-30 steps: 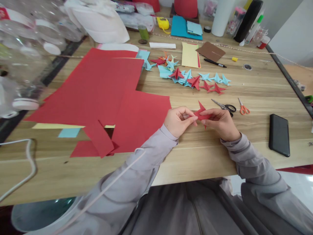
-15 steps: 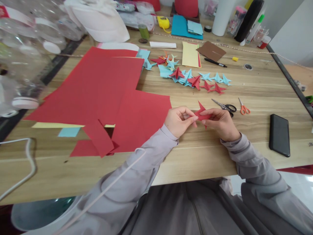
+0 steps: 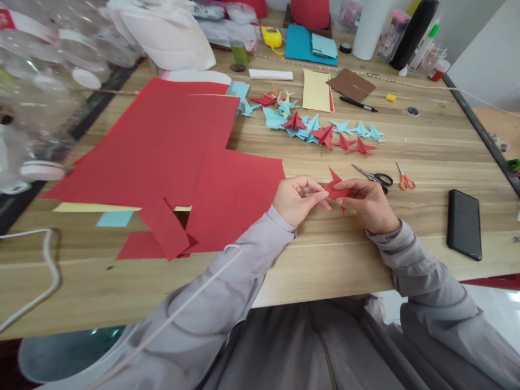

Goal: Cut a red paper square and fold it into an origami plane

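Note:
Between my two hands is a small red origami paper piece (image 3: 335, 189) with pointed ends. My left hand (image 3: 299, 200) pinches its left tip between thumb and fingers. On the other side, my right hand (image 3: 368, 203) grips the body, thumb below and fingers above, hiding part of it. Just beyond my right hand lie black-handled scissors (image 3: 376, 177) and orange-handled scissors (image 3: 405, 179). Farther back, several folded red paper figures (image 3: 324, 135) and light blue ones (image 3: 361, 129) rest in a loose row. Large red paper sheets (image 3: 162, 146) spread out left of my left hand.
A black phone (image 3: 463, 225) lies at the right. Behind are yellow paper (image 3: 317, 89), brown paper (image 3: 351, 85), a black pen (image 3: 357, 103) and a yellow tape measure (image 3: 271, 38). Clear plastic bottles (image 3: 36, 108) crowd the left side. A white cable (image 3: 49, 265) curves at the near left.
Both hands stay in nearly the same place, holding the red paper piece. Only the fingers shift very slightly.

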The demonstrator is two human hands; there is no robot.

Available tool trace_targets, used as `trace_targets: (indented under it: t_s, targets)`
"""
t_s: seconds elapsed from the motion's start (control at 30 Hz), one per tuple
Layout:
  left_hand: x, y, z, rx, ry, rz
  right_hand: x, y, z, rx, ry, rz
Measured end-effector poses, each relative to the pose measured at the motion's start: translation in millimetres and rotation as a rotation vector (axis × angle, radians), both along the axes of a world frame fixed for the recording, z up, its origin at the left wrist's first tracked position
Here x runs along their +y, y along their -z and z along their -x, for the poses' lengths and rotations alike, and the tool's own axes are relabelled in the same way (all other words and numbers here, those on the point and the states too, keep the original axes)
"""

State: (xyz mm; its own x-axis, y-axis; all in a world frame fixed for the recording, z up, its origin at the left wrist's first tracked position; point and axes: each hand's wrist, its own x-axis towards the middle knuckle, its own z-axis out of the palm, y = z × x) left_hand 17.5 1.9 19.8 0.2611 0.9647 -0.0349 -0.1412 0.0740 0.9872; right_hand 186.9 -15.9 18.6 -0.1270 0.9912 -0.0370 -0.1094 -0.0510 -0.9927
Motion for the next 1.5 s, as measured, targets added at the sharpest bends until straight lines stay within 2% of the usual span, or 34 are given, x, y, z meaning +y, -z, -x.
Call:
trace_targets:
  t_s: [0.43, 0.67, 1.0, 1.27, 1.5]
  targets:
    - [5.4, 3.4, 1.5, -0.202, 0.072, 0.164, 0.7, -0.3, -0.3, -0.014, 0.034, 0.022]
    - [-1.8, 7.1, -4.3, -0.086, 0.048, 0.028, -3.3, -4.1, 4.7, -0.015, -0.025, 0.054]
    - [2.5, 7.1, 0.8, -0.226, 0.164, 0.137, -1.9, -0.9, 1.2, 0.060, -0.006, 0.125]
    - [6.0, 11.2, 2.0, -0.256, 0.163, 0.203, -0.1, -5.9, -1.2, 0.097, -0.065, 0.152]
    - [7.5, 11.1, 2.4, -0.238, 0.115, 0.186, -0.8, -7.1, -2.7, 0.112, -0.030, 0.175]
